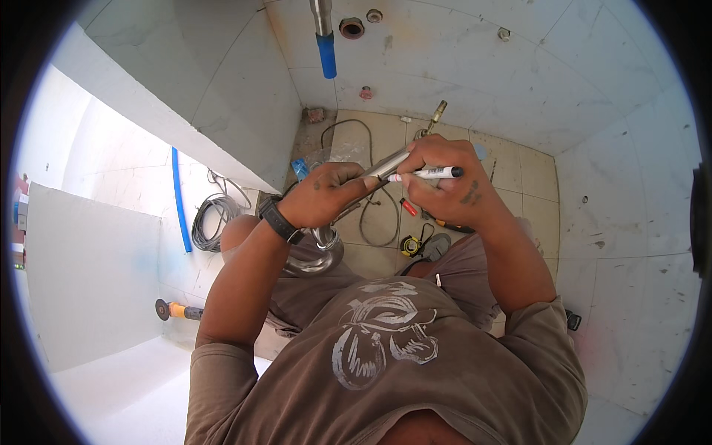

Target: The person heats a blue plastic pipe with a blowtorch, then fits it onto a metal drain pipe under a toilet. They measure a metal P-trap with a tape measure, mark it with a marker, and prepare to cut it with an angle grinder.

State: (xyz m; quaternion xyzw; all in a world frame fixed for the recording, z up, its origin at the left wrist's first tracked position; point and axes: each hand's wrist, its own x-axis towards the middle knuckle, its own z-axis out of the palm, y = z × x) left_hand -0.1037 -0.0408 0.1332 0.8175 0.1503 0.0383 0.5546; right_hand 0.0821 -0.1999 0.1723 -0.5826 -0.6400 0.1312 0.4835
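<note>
A straight silver metal pipe slants across in front of me. My left hand, with a black watch at the wrist, is closed around its lower part, thumb along the top. Pinched in the fingers of my right hand is a white marker with a black end. The marker's other end points left at the pipe, close to my left thumb; whether it touches is too small to tell. Below my left hand hangs a shiny curved drain trap. My left hand hides whether the trap joins the pipe.
A yellow tape measure, a red piece and a dark cable lie on the tiles. At left are a blue tube, a coiled grey cable and an angle grinder. A blue-ended pipe projects ahead.
</note>
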